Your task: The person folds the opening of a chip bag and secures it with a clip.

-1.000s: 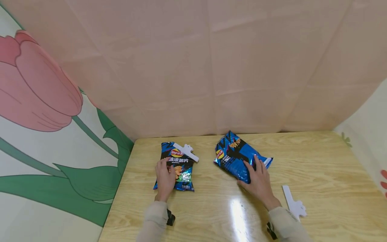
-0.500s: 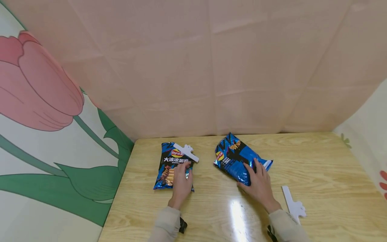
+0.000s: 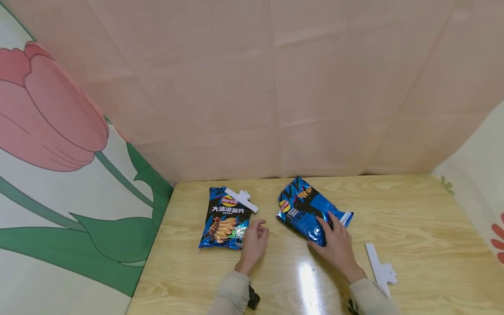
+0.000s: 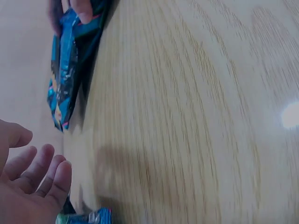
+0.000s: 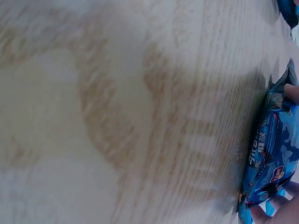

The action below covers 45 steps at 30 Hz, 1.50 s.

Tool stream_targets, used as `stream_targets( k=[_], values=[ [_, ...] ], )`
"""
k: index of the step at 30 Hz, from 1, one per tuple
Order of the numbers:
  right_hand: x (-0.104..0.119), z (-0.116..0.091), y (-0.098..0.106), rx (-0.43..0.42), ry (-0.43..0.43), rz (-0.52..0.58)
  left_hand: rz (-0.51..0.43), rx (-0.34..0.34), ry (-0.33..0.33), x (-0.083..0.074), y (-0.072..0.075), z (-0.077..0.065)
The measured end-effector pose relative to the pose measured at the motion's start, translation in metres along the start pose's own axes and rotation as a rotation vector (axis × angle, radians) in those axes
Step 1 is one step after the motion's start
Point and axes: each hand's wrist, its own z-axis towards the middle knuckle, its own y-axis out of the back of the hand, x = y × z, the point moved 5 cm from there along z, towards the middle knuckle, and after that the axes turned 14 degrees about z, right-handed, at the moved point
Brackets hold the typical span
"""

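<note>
My left hand hovers just right of a blue bag of potato chips, its fingers loosely bent and holding nothing. In the left wrist view that hand shows its fingers spread a little. A white clip lies across the upper right part of this left bag. My right hand grips the lower right end of a second blue chip bag, which lies slanted on the table. In the right wrist view, thumb and fingers are on opposite sides of that chip bag.
A second white clip lies on the wooden table, right of my right forearm. A pinkish cloth hangs behind the table's far edge. Left stands a wall with a painted tulip.
My left hand has moved right, off the left chip bag and past its right edge. My right hand stays on the other bag, which has hardly moved.
</note>
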Motion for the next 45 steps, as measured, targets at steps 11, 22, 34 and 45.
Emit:
stream_targets(
  k=[11,22,34,45],
  values=[
    [0.002,-0.006,-0.001,-0.016,0.019,-0.008,-0.075,0.077,0.039,-0.002,-0.028,-0.007],
    [0.006,-0.016,-0.002,0.005,0.011,0.009,-0.033,0.124,0.123,0.001,-0.040,-0.007],
    [0.007,-0.021,-0.002,-0.020,0.025,0.000,-0.220,0.197,0.254,0.007,-0.050,0.000],
    [0.007,-0.029,-0.005,-0.033,0.044,0.005,-0.340,0.210,0.299,0.008,-0.052,0.004]
  ],
)
